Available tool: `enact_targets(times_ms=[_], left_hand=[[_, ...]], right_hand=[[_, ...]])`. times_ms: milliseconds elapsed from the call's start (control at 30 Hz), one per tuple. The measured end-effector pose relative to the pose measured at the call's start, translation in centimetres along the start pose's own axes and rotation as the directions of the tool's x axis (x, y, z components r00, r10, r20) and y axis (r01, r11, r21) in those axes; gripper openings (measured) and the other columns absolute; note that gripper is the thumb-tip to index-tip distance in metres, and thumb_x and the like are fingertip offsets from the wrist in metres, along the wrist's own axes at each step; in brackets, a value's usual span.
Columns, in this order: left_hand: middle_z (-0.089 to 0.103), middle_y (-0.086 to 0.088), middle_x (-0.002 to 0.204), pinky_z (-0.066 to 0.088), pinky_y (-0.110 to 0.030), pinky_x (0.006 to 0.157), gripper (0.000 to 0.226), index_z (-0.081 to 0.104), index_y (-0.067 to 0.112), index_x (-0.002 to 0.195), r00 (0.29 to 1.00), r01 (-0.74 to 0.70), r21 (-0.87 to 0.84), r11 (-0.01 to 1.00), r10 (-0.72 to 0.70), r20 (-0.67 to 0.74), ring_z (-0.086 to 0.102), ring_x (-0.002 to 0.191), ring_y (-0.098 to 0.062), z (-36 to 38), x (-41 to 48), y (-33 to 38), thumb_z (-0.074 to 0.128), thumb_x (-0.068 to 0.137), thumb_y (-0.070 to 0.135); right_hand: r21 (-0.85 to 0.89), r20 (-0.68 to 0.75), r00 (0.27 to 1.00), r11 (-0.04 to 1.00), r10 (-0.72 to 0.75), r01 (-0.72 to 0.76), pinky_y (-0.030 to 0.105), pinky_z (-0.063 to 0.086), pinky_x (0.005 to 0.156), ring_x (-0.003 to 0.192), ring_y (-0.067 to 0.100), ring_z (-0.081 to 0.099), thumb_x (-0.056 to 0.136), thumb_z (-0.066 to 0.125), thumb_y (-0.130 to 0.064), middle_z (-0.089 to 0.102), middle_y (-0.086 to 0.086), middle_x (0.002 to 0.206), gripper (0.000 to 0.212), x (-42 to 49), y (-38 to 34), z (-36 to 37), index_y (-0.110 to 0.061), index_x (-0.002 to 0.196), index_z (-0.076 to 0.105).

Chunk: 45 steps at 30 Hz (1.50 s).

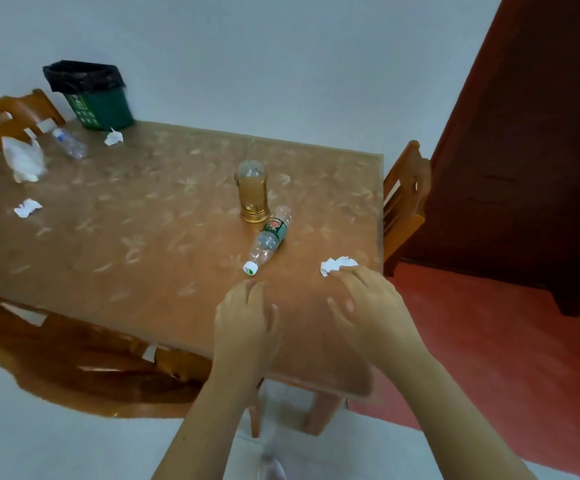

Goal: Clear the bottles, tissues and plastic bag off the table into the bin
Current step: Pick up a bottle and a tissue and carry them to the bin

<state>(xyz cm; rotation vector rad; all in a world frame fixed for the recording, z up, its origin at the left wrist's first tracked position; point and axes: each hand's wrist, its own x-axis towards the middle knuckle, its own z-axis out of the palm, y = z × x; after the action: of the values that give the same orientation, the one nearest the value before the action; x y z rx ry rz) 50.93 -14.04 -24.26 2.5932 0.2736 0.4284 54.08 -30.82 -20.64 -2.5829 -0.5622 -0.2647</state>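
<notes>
A clear bottle with a green label [269,239] lies on the brown table [143,216], its white cap toward me. My left hand [245,317] hovers just short of that cap, fingers curled and empty. My right hand [364,303] reaches over the table's right side, fingertips touching a crumpled tissue [337,265]. Further tissues lie at the left [27,206] and by the bin [113,137]. A second clear bottle [69,142] and a crumpled plastic bag [23,161] lie at the far left. The green bin with a black liner [91,95] stands beyond the far edge.
A gold container with a clear dome [252,192] stands upright just behind the labelled bottle. Wooden chairs sit at the right edge [406,202], the far left [11,112] and the near left [74,358]. A dark red door [531,133] stands at the right.
</notes>
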Motion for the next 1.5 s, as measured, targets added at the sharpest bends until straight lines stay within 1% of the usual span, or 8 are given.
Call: enact_targets(times_ms=[167, 400, 533, 667, 867, 1000, 1300, 1500], left_hand=[[0.059, -0.02, 0.111, 0.042, -0.046, 0.079, 0.029, 0.057, 0.001, 0.106, 0.999, -0.015, 0.084, 0.996, 0.012, 0.036, 0.054, 0.095, -0.038, 3.2, 5.7, -1.8, 0.058, 0.078, 0.01], [0.052, -0.024, 0.12, 0.04, -0.048, 0.09, 0.034, 0.054, -0.001, 0.11, 0.989, 0.127, 0.083, 0.988, -0.133, 0.07, 0.049, 0.105, -0.041, 8.7, 10.1, -2.3, 0.058, 0.078, 0.01], [0.044, -0.024, 0.132, 0.033, -0.045, 0.099, 0.044, 0.046, 0.002, 0.123, 0.958, 0.265, 0.134, 0.955, -0.277, 0.08, 0.041, 0.119, -0.038, 11.4, 12.0, -3.2, 0.055, 0.081, 0.013], [0.041, -0.024, 0.134, 0.031, -0.044, 0.1, 0.047, 0.041, 0.0, 0.125, 0.907, 0.397, 0.149, 0.906, -0.412, 0.084, 0.038, 0.121, -0.037, 13.6, 12.9, -4.3, 0.054, 0.082, 0.013], [0.044, -0.025, 0.13, 0.03, -0.046, 0.098, 0.048, 0.041, -0.001, 0.126, 0.859, 0.496, 0.145, 0.856, -0.508, 0.064, 0.041, 0.117, -0.04, 15.6, 13.9, -6.1, 0.055, 0.08, 0.008], [0.046, -0.024, 0.13, 0.032, -0.045, 0.099, 0.048, 0.043, -0.001, 0.125, 0.842, 0.535, 0.071, 0.842, -0.538, 0.043, 0.041, 0.118, -0.04, 16.7, 14.7, -7.1, 0.054, 0.079, 0.005], [0.052, -0.025, 0.11, 0.042, -0.049, 0.089, 0.035, 0.047, -0.001, 0.112, 0.795, 0.607, -0.022, 0.795, -0.606, 0.033, 0.046, 0.107, -0.04, 18.5, 15.6, -8.0, 0.057, 0.08, 0.009], [0.051, -0.024, 0.113, 0.039, -0.038, 0.081, 0.023, 0.049, -0.001, 0.105, 0.76, 0.645, -0.153, 0.749, -0.65, 0.021, 0.05, 0.102, -0.035, 18.9, 15.4, -7.6, 0.055, 0.084, 0.006]], right_hand=[[0.028, 0.049, 0.998, 0.999, -0.038, 0.036, 0.045, 0.046, 0.086, 0.099, 0.035, 0.058, 0.081, 0.045, -0.024, 0.065, 0.017, 0.106, 0.036, 6.5, 2.6, 2.9, -0.001, 0.103, 0.061], [0.055, 0.191, 0.98, 0.998, -0.051, 0.041, 0.045, 0.041, 0.093, 0.108, 0.029, 0.054, 0.084, 0.051, -0.021, 0.062, 0.011, 0.114, 0.03, 10.9, 10.0, 6.5, -0.006, 0.109, 0.06], [-0.037, 0.413, 0.901, 0.986, -0.131, 0.16, 0.024, 0.034, 0.092, 0.108, 0.014, 0.046, 0.088, 0.034, -0.03, 0.058, -0.003, 0.112, 0.03, 13.8, 15.0, 9.8, -0.019, 0.107, 0.054], [0.09, 0.475, 0.863, 0.985, -0.173, 0.148, 0.032, 0.039, 0.088, 0.099, 0.023, 0.053, 0.087, 0.048, -0.018, 0.063, 0.0, 0.102, 0.016, 15.4, 18.1, 12.2, -0.018, 0.097, 0.06], [-0.015, 0.658, 0.749, 0.993, -0.079, 0.118, 0.029, 0.036, 0.095, 0.106, 0.019, 0.046, 0.088, 0.032, -0.036, 0.056, 0.005, 0.119, 0.039, 16.6, 21.5, 16.5, -0.017, 0.118, 0.048], [0.113, 0.588, 0.808, 0.993, -0.041, -0.031, 0.033, 0.033, 0.099, 0.118, 0.017, 0.039, 0.089, 0.049, -0.03, 0.053, -0.001, 0.124, 0.029, 16.1, 21.8, 18.0, -0.02, 0.116, 0.054], [0.179, 0.422, 0.905, 0.975, 0.043, -0.13, 0.037, 0.043, 0.081, 0.097, 0.022, 0.047, 0.076, 0.069, -0.017, 0.055, 0.006, 0.104, 0.027, 15.3, 22.0, 19.6, -0.019, 0.102, 0.062], [0.224, 0.374, 0.927, 0.968, 0.023, -0.115, 0.03, 0.035, 0.074, 0.081, 0.016, 0.045, 0.075, 0.068, -0.009, 0.05, -0.005, 0.086, 0.021, 15.1, 21.9, 19.6, -0.022, 0.091, 0.065]])
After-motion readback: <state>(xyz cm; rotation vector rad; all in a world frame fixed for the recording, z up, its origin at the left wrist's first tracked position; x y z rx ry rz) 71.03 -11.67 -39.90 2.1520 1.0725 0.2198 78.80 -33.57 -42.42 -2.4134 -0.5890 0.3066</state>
